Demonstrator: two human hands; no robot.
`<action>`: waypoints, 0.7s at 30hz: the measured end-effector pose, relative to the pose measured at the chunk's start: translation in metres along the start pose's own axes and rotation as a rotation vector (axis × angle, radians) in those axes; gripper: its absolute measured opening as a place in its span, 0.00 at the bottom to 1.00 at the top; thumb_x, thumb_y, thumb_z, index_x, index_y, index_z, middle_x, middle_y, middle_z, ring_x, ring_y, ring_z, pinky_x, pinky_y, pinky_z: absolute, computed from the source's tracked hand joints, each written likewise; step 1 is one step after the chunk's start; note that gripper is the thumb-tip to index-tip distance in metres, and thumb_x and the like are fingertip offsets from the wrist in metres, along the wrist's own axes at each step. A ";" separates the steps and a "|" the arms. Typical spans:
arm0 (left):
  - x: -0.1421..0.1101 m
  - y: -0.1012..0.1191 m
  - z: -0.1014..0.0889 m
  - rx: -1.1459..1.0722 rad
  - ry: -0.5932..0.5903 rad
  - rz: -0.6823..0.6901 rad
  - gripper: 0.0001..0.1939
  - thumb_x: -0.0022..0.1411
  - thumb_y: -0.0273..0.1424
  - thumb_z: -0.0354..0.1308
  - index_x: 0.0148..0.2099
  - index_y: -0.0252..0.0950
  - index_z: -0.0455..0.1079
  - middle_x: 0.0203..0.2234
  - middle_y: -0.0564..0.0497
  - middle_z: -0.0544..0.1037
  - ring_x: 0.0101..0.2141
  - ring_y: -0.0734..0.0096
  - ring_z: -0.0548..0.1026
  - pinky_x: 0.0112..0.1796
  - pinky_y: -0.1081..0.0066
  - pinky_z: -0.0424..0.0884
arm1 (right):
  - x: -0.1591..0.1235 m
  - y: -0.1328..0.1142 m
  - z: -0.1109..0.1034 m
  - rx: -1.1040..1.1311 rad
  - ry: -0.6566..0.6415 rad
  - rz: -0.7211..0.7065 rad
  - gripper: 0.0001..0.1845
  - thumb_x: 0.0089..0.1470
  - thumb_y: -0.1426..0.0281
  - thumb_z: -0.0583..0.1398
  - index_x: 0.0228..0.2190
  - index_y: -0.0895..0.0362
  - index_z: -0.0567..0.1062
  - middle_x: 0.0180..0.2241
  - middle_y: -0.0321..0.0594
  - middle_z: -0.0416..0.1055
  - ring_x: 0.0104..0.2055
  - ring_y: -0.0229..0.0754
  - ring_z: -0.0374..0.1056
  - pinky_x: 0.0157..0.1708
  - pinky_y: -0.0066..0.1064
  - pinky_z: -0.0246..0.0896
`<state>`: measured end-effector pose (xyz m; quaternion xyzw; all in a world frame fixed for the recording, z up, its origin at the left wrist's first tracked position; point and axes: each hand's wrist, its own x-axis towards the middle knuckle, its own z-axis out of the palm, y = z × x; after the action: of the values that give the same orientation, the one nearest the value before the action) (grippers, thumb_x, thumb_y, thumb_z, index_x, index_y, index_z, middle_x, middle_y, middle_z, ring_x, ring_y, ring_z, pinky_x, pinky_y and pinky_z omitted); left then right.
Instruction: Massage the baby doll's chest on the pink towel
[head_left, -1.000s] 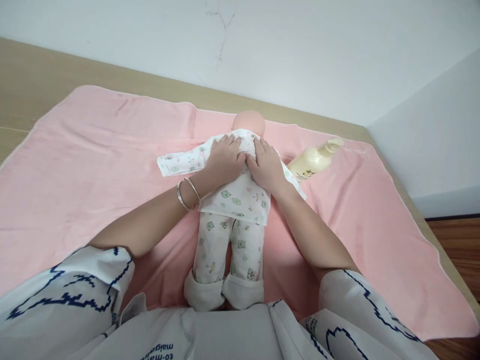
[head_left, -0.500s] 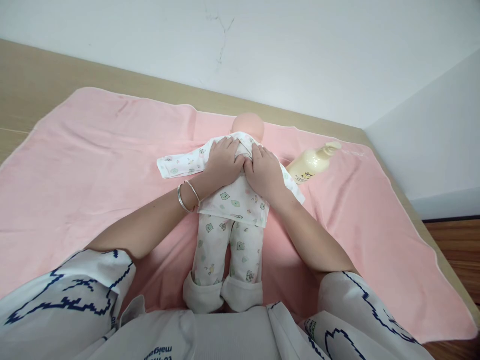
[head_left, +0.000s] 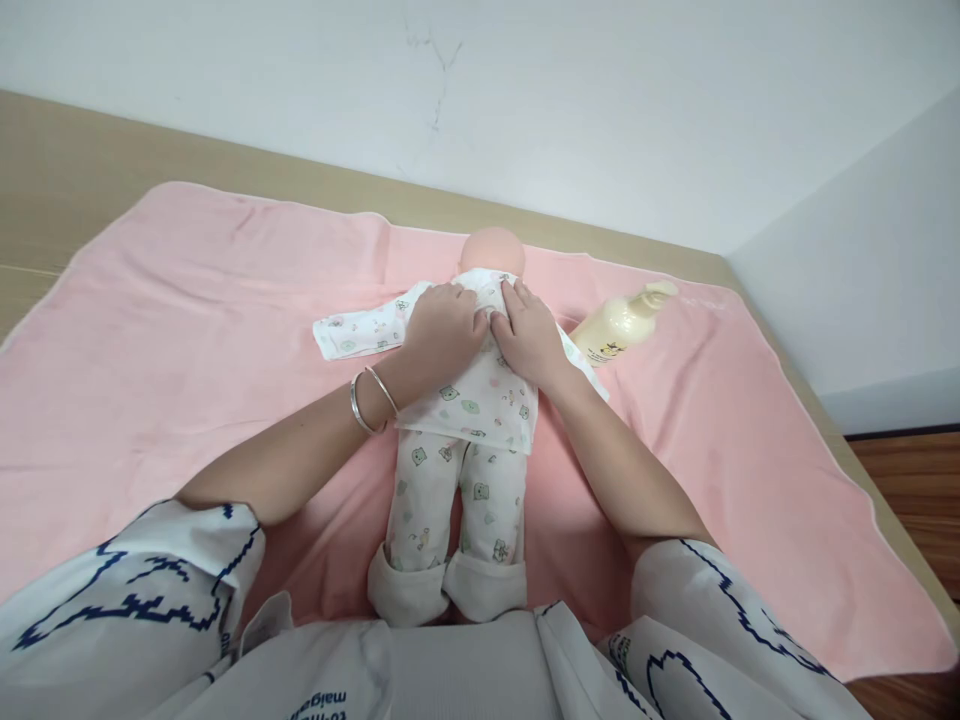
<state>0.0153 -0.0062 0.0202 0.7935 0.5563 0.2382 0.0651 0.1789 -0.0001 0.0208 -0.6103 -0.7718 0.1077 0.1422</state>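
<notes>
A baby doll lies on its front with its bald head (head_left: 492, 250) at the far end. It wears a white long-sleeved top (head_left: 480, 405) and matching trousers (head_left: 424, 490), both printed with small animals and leaves. My left hand (head_left: 446, 330), with silver bangles at the wrist, rests on the left of the doll's upper back, its fingers somewhat bent. On the right side of the back my right hand (head_left: 531, 338) lies flat, fingers stretched towards the head. The thumbs almost meet in the middle. Neither hand visibly grips anything.
A pale yellow pump bottle (head_left: 619, 328) lies tilted on the pink blanket (head_left: 210, 330), right of the doll. Beneath is a light wooden surface (head_left: 67, 150). Behind it rises a white wall (head_left: 600, 120) with a crack.
My left hand's fingers look more bent than before. The top's upper edge lies flatter near the doll's neck. The view has shifted slightly; the doll and bottle stay in place.
</notes>
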 end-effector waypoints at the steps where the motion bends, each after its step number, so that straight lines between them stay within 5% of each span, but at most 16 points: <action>1: -0.001 0.003 -0.004 0.000 -0.008 0.013 0.12 0.69 0.31 0.48 0.35 0.38 0.71 0.37 0.38 0.79 0.43 0.48 0.77 0.50 0.49 0.74 | 0.001 0.001 0.001 -0.006 0.001 -0.006 0.39 0.71 0.63 0.48 0.74 0.72 0.58 0.77 0.63 0.53 0.81 0.62 0.49 0.79 0.58 0.47; 8: 0.009 -0.006 -0.016 -0.177 -0.128 -0.010 0.13 0.65 0.28 0.50 0.26 0.41 0.63 0.30 0.46 0.77 0.33 0.60 0.74 0.40 0.56 0.74 | -0.014 -0.017 0.000 -0.100 0.008 -0.027 0.36 0.72 0.66 0.45 0.72 0.75 0.60 0.74 0.69 0.59 0.78 0.66 0.55 0.77 0.61 0.51; 14: 0.012 -0.017 0.011 -0.146 -0.012 -0.009 0.15 0.71 0.30 0.42 0.44 0.37 0.71 0.49 0.36 0.81 0.54 0.48 0.76 0.60 0.47 0.71 | -0.041 -0.043 -0.013 -0.108 -0.082 -0.083 0.38 0.69 0.69 0.51 0.74 0.74 0.59 0.77 0.68 0.51 0.82 0.68 0.45 0.80 0.60 0.44; 18: 0.009 -0.018 0.024 -0.197 0.026 -0.056 0.19 0.72 0.32 0.43 0.55 0.35 0.73 0.55 0.37 0.80 0.59 0.49 0.75 0.66 0.48 0.67 | -0.025 -0.027 -0.010 0.082 -0.060 -0.079 0.35 0.67 0.71 0.51 0.72 0.63 0.65 0.78 0.55 0.55 0.83 0.59 0.45 0.81 0.58 0.44; 21: 0.008 -0.019 0.026 -0.225 0.050 -0.078 0.24 0.72 0.33 0.45 0.62 0.33 0.72 0.62 0.38 0.78 0.64 0.51 0.72 0.71 0.50 0.63 | -0.008 -0.011 0.002 0.145 0.011 0.009 0.35 0.70 0.66 0.51 0.74 0.61 0.63 0.80 0.52 0.49 0.84 0.58 0.41 0.82 0.63 0.35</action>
<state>0.0132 0.0127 -0.0074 0.7527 0.5578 0.3164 0.1491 0.1699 -0.0102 0.0221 -0.6024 -0.7585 0.1607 0.1897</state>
